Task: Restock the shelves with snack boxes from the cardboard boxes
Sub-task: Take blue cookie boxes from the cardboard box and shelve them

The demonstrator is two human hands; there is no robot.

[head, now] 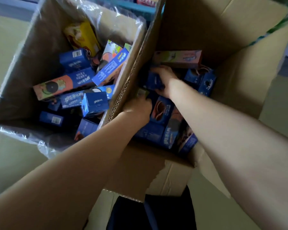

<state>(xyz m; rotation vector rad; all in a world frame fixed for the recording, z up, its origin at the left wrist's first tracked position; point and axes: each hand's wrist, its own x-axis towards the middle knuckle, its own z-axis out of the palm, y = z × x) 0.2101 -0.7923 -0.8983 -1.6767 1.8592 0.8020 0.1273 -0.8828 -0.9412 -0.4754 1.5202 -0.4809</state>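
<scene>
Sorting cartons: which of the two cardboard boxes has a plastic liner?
The left cardboard box: clear plastic drapes over its rim. The right box, where both hands reach, shows bare cardboard.

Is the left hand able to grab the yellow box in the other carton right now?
Probably not as it is. The left hand is down in the right carton, and a tall cardboard wall stands between it and the yellow box. It would need to lift out first.

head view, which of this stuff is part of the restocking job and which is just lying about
Part of the job:
right cardboard box, both hands in it
blue snack box that the right hand grips
left hand on a box by the flap
left cardboard box, full of snack boxes
pink snack box

Lying about:
clear plastic liner
</scene>
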